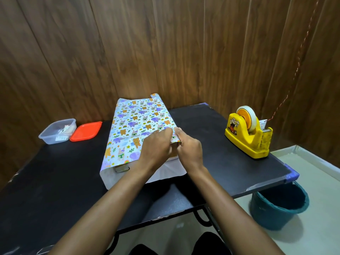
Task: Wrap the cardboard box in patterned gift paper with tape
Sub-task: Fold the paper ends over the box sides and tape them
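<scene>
Black table (55,172) carries one sheet of patterned gift paper (136,122), printed with bears, rabbits and elephants. It is draped over one cardboard box (121,169) at the middle of the table. The box is almost wholly hidden. Only a small brown patch shows at the near open end, where the paper's white underside spills out toward the person. The far end of the sheet curls up against the wooden wall (165,43).

Two hands meet at the paper's right-hand fold. The right hand (189,148) pinches the edge, thumb on top and fingers curled beneath. The left hand (156,146) lies just beside it, touching it. Its fingertips are bunched on the same edge and seem to pinch it too, though its own knuckles hide the grip. Both forearms cover the box's near right side.

To the right stands one yellow tape dispenser (248,133) with one roll of tape (246,115), well apart from the paper and near the table's right edge. At far left sit one clear container (57,130), its contents hard to make out, and one orange lid (85,131) touching it. One teal bucket (277,205) stands on the floor, partly tucked under the near right corner. Wide strips of tabletop flank the paper on both sides.
</scene>
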{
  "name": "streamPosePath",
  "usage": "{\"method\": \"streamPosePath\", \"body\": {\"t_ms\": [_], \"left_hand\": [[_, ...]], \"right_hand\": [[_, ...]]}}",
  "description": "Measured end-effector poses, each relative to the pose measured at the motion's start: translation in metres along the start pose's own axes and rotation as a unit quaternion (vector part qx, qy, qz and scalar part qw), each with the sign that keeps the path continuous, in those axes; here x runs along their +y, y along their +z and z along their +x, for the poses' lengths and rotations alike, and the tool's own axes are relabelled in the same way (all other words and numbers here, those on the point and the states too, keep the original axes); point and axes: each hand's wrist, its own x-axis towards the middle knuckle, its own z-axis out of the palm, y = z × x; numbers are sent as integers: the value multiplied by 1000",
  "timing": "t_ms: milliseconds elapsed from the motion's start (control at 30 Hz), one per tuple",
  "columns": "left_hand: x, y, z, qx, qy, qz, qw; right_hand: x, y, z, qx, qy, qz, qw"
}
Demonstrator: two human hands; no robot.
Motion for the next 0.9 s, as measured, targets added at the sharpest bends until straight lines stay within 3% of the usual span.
{"method": "streamPosePath", "body": {"t_ms": [100, 233, 333, 433, 533, 900], "left_hand": [[-3, -9, 0, -85, -39, -30, 995], [-18, -39, 8, -226, -83, -213, 947], [-28, -40, 27, -231, -100, -324, 912], [-32, -28, 45, -293, -104, -258, 915], [-37, -18, 53, -354, -163, -201, 899], [-27, -26, 50, -357, -134, -195, 904]], "right_hand": [[-1, -2, -5, 15, -15, 47, 999], [5, -6, -12, -12, 4, 45, 999], [2, -2, -13, 14, 27, 23, 999], [-2, 5, -12, 66, 19, 22, 997], [1, 6, -10, 107, -28, 32, 993], [8, 3, -13, 129, -117, 1, 985]]}}
